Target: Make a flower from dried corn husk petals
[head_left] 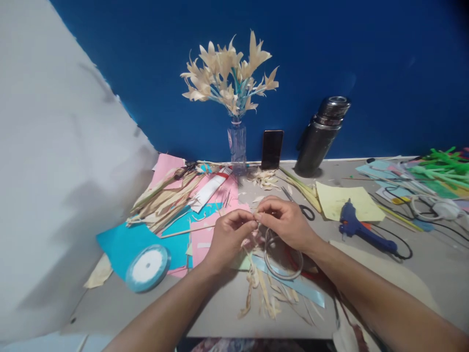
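Observation:
My left hand and my right hand meet over the middle of the table. Thumb and fingers of both are pinched together at the tips. Whatever lies between them is too small and hidden to name. Pale round rings show just below my right hand; whether they hang from the wrist or lie on the table I cannot tell. Under the hands are dry husk strips and a light blue ribbon. Beyond my right hand lie black-handled scissors. A thin stick points toward my left hand.
Pale husk flowers stand in a clear bottle at the back, beside a phone and a leaning thermos. A blue glue gun lies right; a ribbon spool and husk bundle lie left.

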Motion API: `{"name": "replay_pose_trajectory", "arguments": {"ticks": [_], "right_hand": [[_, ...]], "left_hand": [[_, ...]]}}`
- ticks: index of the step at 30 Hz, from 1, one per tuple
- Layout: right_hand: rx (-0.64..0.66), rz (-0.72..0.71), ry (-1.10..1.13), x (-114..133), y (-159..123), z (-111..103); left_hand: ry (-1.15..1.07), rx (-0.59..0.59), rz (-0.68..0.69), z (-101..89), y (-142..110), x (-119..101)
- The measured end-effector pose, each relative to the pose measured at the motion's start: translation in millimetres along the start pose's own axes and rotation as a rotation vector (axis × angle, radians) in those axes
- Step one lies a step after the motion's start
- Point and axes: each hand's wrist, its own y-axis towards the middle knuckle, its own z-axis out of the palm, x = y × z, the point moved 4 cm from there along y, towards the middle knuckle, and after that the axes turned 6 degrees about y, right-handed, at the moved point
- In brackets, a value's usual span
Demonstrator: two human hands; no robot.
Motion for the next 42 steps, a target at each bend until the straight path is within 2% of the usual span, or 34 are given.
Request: {"name": "replay_pose_trajectory", "arguments": {"ticks": [2,5,7,10,12,16,18,20,24,26,29,31,35,37,42], "right_hand": [[0.009,-0.068,-0.002,4,-2,1],[0.034,-0.066,0.038,3,-3,3],[0.044,-0.017,0.041,-1,-2,3],[-0.001,0.065,-0.009,-8,1,0],[-0.02,0.09,-0.045,-12,4,-2],[-0.001,0.071,-0.146,-18,7,-3],[0.007,0.052,-0.2,-22,8,-4],[0.011,0.05,-0.225,-29,9,-6],[-0.02,0.069,-0.233,-45,12,-12],[-0.04,0.069,-0.254,-48,14,-15],[-0.056,0.084,-0.25,-46,16,-17],[-0.04,0.127,-0.163,-43,15,-15],[0.093,0.224,0.131,-38,8,-2],[0.128,0.236,0.206,-35,5,4],[0.087,0.207,0.227,-31,2,6]], "left_hand": [[0.099,-0.033,0.122,-3.1,1,-6],[0.163,-0.07,0.225,-6.2,1,-10],[0.122,-0.058,0.197,-6.1,1,-8],[0.009,-0.023,0.081,-4.7,2,-2],[-0.006,-0.049,0.061,-6.0,2,-1],[0.189,-0.146,0.276,-11.1,1,-13],[0.242,-0.155,0.345,-11.8,0,-15],[0.197,-0.152,0.287,-12.5,1,-11],[-0.026,-0.139,-0.011,-12.9,6,8],[-0.094,-0.123,-0.072,-12.7,9,12],[-0.126,-0.081,-0.086,-11.8,13,14],[-0.127,-0.068,-0.082,-10.8,14,14],[-0.09,-0.092,-0.057,-7.3,11,13],[-0.075,-0.078,-0.056,-3.8,9,14],[-0.081,-0.019,-0.032,-0.1,7,15]]}}
